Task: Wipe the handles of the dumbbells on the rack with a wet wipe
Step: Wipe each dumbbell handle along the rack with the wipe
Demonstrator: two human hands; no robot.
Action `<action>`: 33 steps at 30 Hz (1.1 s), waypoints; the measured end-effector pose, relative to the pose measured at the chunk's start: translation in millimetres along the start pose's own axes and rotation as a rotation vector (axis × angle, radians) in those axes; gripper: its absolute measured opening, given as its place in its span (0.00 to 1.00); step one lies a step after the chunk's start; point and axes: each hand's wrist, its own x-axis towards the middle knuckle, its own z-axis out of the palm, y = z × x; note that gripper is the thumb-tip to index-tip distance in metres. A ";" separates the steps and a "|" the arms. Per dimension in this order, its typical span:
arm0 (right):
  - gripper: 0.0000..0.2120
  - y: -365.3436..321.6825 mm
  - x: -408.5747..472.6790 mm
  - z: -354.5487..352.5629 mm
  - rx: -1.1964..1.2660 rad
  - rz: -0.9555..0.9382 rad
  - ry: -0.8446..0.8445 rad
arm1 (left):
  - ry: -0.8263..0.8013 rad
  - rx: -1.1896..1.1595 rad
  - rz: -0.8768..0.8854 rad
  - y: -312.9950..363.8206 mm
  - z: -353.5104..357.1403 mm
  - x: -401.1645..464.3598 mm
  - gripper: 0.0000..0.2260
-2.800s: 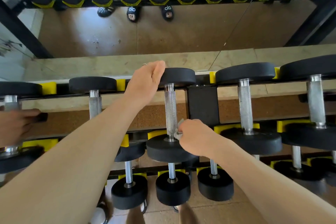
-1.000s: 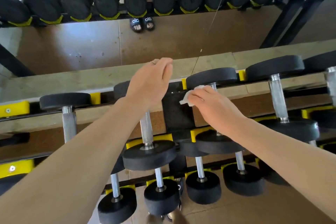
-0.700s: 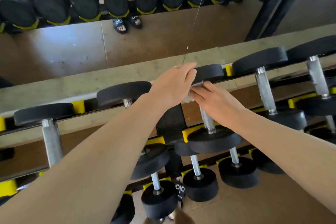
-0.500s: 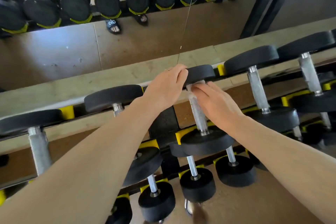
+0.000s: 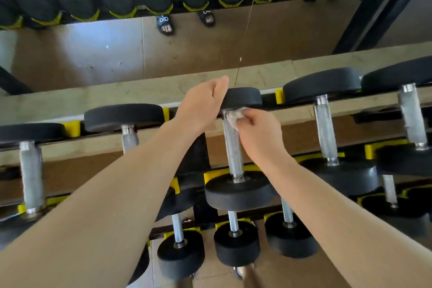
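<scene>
Wet wipe (image 5: 234,117): on the far end of the middle dumbbell's handle (image 5: 231,147), under the right hand (image 5: 259,133).
Left hand (image 5: 201,105): on that dumbbell's far head (image 5: 243,98).
Neighbouring dumbbells: on the rack (image 5: 194,156), either side.
Lower tier: nearer, beneath.

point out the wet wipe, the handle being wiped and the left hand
wet wipe (image 5: 234,116), head view, bunched white part left of the fingers
handle (image 5: 233,149), head view, middle of the bare metal bar
left hand (image 5: 201,103), head view, back of the hand
</scene>
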 end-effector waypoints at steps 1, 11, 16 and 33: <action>0.09 -2.0 -9.6 -0.4 -0.058 -0.150 0.026 | 0.008 -0.006 -0.006 0.1 0.4 0.4 0.21; 0.28 31.7 15.7 -15.9 -0.830 -0.992 -0.222 | 0.054 0.019 -0.034 -2.6 5.6 -0.2 0.21; 0.11 43.0 16.4 -28.2 -0.216 -0.478 -0.040 | 0.071 -0.021 -0.050 -7.3 8.6 0.8 0.22; 0.08 5.4 -16.1 0.2 -0.103 -0.566 -0.032 | 0.116 -0.051 -0.056 -11.2 11.3 5.2 0.25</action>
